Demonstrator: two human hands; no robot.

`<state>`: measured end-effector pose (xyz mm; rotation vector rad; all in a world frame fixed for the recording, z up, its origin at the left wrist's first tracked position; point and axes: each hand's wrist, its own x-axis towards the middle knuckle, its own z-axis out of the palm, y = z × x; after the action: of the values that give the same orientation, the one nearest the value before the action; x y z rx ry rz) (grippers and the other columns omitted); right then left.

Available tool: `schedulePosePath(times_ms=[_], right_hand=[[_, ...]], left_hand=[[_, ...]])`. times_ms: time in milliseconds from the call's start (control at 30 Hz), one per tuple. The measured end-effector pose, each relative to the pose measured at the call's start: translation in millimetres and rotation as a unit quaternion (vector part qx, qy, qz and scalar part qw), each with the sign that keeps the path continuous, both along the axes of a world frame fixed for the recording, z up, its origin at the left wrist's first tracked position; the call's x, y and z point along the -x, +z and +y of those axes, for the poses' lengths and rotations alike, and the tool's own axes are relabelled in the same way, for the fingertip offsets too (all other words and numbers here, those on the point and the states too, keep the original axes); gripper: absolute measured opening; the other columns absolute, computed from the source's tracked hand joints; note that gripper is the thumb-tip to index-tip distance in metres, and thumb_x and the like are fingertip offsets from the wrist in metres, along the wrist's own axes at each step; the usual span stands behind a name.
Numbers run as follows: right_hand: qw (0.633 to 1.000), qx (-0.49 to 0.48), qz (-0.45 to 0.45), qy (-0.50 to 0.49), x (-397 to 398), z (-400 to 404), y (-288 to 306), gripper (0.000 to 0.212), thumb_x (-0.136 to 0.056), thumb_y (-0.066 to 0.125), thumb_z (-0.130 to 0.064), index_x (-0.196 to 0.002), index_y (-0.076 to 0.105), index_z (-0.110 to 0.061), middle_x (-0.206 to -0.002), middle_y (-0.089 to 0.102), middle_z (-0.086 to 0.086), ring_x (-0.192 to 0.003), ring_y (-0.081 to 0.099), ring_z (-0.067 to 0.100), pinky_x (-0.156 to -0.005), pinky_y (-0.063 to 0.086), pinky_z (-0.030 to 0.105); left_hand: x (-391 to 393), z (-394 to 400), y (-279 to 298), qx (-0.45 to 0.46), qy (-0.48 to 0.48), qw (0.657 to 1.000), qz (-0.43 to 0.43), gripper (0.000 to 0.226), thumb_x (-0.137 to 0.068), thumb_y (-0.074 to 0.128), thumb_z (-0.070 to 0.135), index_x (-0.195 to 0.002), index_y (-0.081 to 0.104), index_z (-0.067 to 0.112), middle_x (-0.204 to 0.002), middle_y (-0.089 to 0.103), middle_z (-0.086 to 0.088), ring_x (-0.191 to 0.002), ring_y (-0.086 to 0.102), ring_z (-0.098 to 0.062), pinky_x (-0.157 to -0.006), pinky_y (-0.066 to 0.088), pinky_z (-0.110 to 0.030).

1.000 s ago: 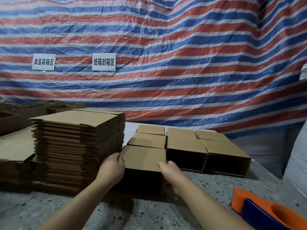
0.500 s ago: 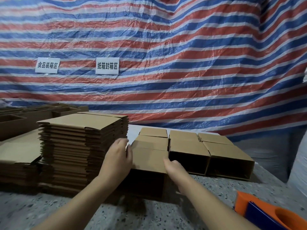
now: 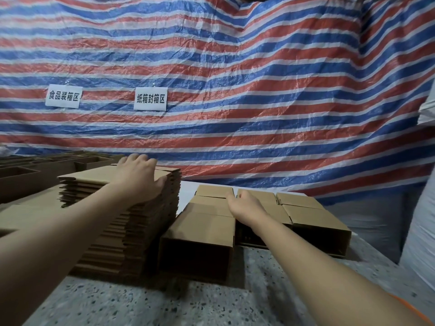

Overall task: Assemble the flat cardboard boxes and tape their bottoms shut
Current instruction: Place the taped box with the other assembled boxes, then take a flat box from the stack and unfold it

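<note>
A tall stack of flat cardboard boxes (image 3: 131, 222) stands at the left of the speckled table (image 3: 188, 307). My left hand (image 3: 138, 178) lies spread on the top sheet near the stack's right edge, fingers apart, thumb hanging over the side. To the right, several assembled boxes (image 3: 204, 234) lie in rows with their open ends facing me. My right hand (image 3: 244, 205) hovers over the middle row with loosely curled fingers and holds nothing.
A red, white and blue striped tarp (image 3: 235, 90) with two white paper signs (image 3: 150, 99) hangs behind the table. More open boxes (image 3: 21, 177) sit at the far left. An orange edge (image 3: 409, 307) shows at the bottom right. A white sack (image 3: 421, 231) stands right.
Both hands have let go of the nearest assembled box. My left hand rose onto the top of the flat stack; my right hand moved back over the boxes. The camera tilted up.
</note>
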<state>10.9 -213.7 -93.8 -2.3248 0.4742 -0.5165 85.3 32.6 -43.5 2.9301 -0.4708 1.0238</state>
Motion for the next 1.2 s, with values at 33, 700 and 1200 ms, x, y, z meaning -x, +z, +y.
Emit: schedulePosePath(times_ms=[33,700,1200], right_hand=[[1.0,0.006,0.002,0.001,-0.1,0.6,1.7,0.062,-0.101,0.035,-0.05,-0.144,0.042,-0.006,-0.14,0.054,0.014,-0.12,0.054,0.027,-0.095,0.042,0.037],[0.998,0.046,0.019,0.043,19.3,13.8,11.9,0.024,-0.1,0.037,-0.042,-0.111,0.039,-0.02,-0.111,0.049,0.006,-0.097,0.047,0.024,-0.081,0.039,0.036],[0.944,-0.106,-0.311,0.039,68.8,-25.7,99.3,0.05,-0.104,0.036,-0.055,-0.132,0.046,-0.014,-0.113,0.057,-0.001,-0.096,0.055,0.013,-0.072,0.039,0.028]], left_hand=[[-1.7,1.4,-1.3,-0.01,0.013,0.999,0.033,0.063,-0.093,0.041,0.061,-0.136,0.048,0.016,-0.14,0.05,-0.009,-0.133,0.041,-0.03,-0.11,0.031,-0.045],[51.4,3.0,-23.0,0.0,-0.104,0.989,-0.104,0.027,-0.104,0.038,0.033,-0.111,0.059,0.019,-0.108,0.068,-0.003,-0.096,0.064,-0.03,-0.077,0.047,-0.037],[135.9,-19.3,80.0,0.276,-0.396,0.871,-0.092,0.012,-0.098,0.058,0.022,-0.103,0.068,0.024,-0.087,0.065,0.021,-0.08,0.061,0.007,-0.068,0.042,-0.005]])
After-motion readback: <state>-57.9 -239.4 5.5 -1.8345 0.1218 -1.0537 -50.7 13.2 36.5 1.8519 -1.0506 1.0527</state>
